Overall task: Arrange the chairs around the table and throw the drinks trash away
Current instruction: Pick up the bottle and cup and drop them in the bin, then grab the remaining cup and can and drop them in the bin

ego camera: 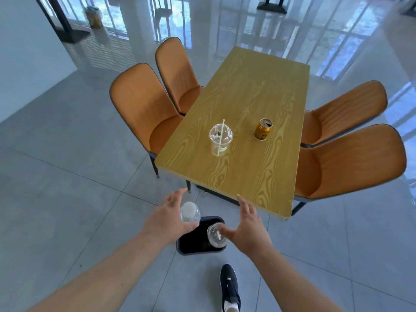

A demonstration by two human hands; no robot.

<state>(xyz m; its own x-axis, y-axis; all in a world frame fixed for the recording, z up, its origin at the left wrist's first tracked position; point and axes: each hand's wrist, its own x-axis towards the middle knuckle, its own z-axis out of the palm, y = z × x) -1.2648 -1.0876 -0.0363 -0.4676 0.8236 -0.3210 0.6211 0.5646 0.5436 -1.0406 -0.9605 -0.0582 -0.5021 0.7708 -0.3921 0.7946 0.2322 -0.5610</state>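
i see both forearms bare, no sleeves, no watch or rings on the left hand (167,218) or right hand (248,231). one black lace-up sneaker (229,288) with a white sock at the ankle.

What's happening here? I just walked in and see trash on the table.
A person is clearing drinks trash. Both open hands, left hand and right hand, are over a black bin on the floor, with a clear bottle and a plastic cup at the fingers, apparently being dropped. A lidded cup with straw and a gold can are on the table. Four orange chairs sit alongside.
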